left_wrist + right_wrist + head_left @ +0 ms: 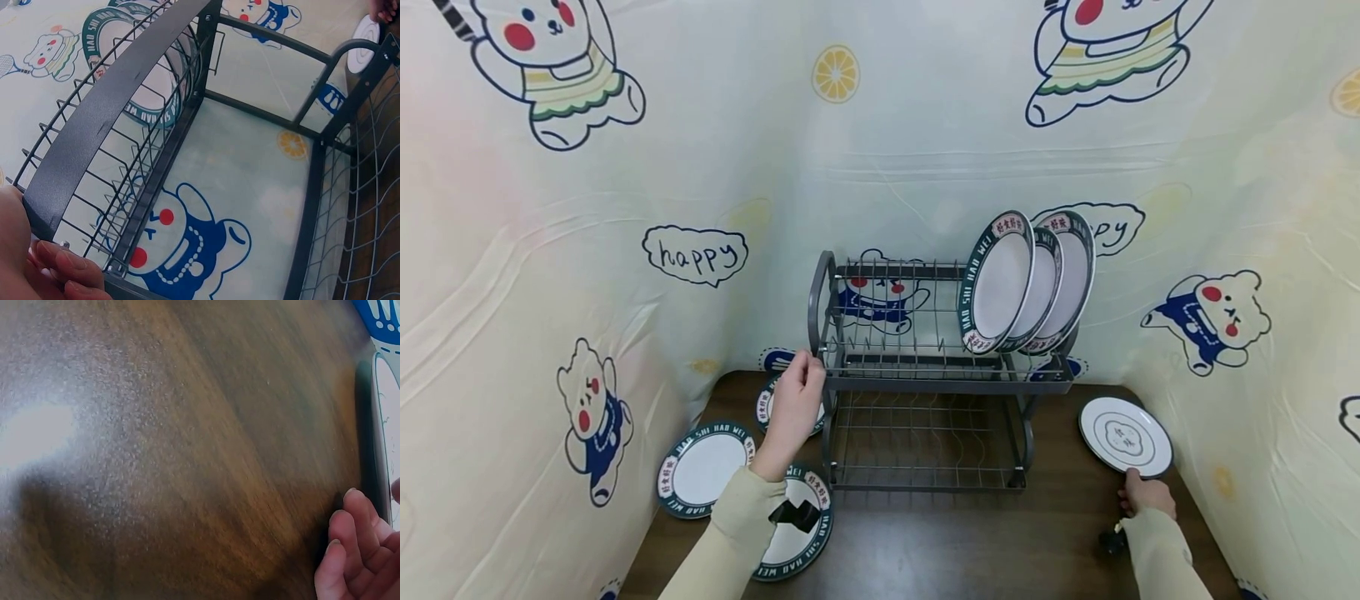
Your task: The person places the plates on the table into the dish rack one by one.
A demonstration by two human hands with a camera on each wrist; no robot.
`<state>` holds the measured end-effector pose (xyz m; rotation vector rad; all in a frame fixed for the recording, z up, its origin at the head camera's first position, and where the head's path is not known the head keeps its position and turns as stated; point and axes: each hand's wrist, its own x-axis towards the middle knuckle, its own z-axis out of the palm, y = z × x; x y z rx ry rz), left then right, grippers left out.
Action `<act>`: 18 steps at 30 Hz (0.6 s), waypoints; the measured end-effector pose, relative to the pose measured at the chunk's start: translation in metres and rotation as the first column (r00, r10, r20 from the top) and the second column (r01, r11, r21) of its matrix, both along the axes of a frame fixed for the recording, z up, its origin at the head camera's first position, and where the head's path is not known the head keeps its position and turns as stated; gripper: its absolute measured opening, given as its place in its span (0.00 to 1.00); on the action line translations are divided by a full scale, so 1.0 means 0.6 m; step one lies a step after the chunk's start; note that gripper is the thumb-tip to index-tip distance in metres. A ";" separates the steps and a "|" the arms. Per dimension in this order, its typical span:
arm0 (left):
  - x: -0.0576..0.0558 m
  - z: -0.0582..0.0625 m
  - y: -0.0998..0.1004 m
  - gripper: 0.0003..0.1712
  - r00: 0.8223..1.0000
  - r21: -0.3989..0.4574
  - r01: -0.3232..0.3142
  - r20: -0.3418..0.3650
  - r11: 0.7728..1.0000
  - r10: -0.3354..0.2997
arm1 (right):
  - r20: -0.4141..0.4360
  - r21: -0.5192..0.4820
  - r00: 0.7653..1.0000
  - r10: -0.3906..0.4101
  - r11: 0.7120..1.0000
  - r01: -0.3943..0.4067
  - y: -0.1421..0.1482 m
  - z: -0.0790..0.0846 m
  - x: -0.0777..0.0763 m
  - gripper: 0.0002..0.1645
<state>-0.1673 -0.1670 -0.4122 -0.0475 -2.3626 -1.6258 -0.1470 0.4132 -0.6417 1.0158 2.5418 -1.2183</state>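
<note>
A dark grey two-tier dish rack [940, 386] stands on the table. My left hand [793, 408] grips its left side frame at the upper tier; the curled fingers [72, 265] show at the rack's corner in the left wrist view. Over at the right, my right hand [1150, 497] pinches the near rim of a small white plate [1123, 433] with a grey central motif. The thumb lies on top of the rim, and other fingers [344, 531] show beside its edge in the right wrist view. Whether this plate touches the table cannot be told.
Three green-rimmed plates [996, 283] stand upright at the upper tier's right end. On the table [925, 542], left of the rack, lie a green-rimmed plate [707, 467], another [808, 542] partly under my left sleeve, and a third [764, 407] behind my hand. Printed cloth [880, 125] surrounds the table.
</note>
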 end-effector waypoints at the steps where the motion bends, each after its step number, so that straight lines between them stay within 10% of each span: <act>1: 0.000 0.000 0.000 0.14 1.000 -0.001 0.000 0.001 1.000 0.000 | -0.002 0.003 1.000 -0.003 1.000 0.003 -0.001 0.000 0.001 0.40; 18: -0.002 -0.002 -0.002 0.14 1.000 0.006 -0.005 0.016 1.000 0.005 | -0.050 -0.036 0.992 -0.118 0.993 0.116 -0.010 -0.004 0.014 0.34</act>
